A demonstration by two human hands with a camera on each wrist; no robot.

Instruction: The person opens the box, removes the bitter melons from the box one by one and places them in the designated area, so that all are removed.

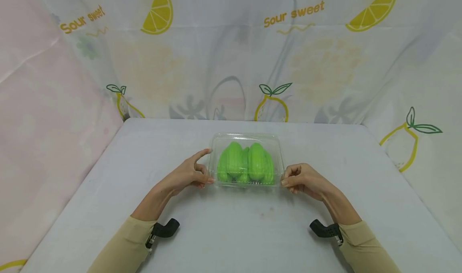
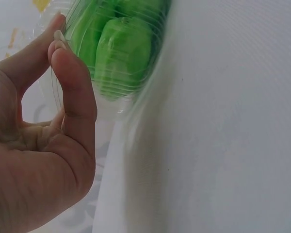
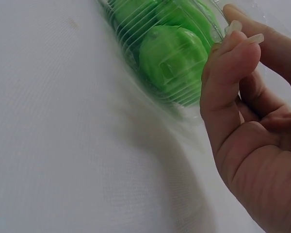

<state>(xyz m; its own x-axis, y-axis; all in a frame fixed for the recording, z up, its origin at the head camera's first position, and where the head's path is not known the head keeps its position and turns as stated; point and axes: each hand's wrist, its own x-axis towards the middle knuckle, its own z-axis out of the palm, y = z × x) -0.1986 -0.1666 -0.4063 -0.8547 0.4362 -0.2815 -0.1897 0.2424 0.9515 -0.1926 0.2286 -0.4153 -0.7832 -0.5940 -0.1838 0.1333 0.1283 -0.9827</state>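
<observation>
Visibly, a clear rectangular plastic box holds bright-green, ribbed, fruit-like shapes; the left hand pinches its left edge, the right hand its right.

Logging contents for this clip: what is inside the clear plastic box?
Several green, fruit-like pieces lie close together in the box. They overlap, so their exact count and anything underneath cannot be seen.

Soft light casts blurry shadows; wrist views look dimmer.
</observation>
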